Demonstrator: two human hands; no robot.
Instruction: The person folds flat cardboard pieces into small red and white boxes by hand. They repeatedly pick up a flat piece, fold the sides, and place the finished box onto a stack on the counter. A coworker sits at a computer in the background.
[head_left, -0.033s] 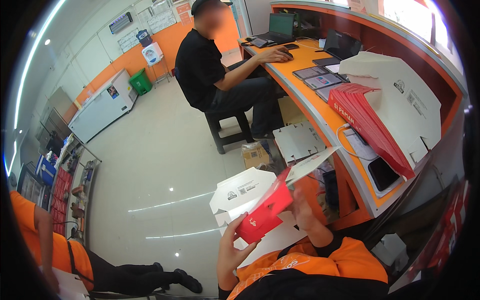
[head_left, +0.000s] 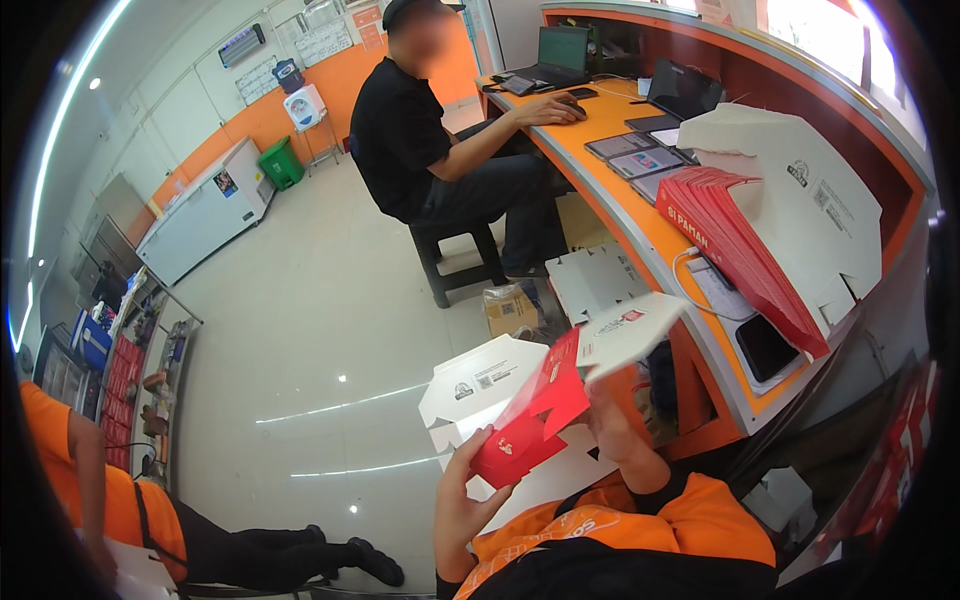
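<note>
A partly folded red-and-white cardboard box (head_left: 530, 430) is held in front of my body. My left hand (head_left: 468, 500) grips its near red corner, thumb and fingers on either side. My right hand (head_left: 618, 430) is at the box's right side, fingers against the edge below a raised white panel (head_left: 625, 330); its fingertips are partly hidden. Beneath and behind the box lies a flat white carton sheet (head_left: 485, 378), close to my lap, with cut flaps along its edges.
An orange-topped desk (head_left: 600, 140) on the right holds laptops, tablets, a black phone (head_left: 766, 348) and stacked red-and-white carton blanks (head_left: 740, 250). A person in black (head_left: 400, 130) sits there on a stool. Another person in orange (head_left: 130, 510) is at lower left. A small brown carton (head_left: 510, 310) stands on the floor.
The box's raised white panel has tilted, so more of its printed face shows. My right hand has shifted slightly at the box's edge; my left hand stays put.
</note>
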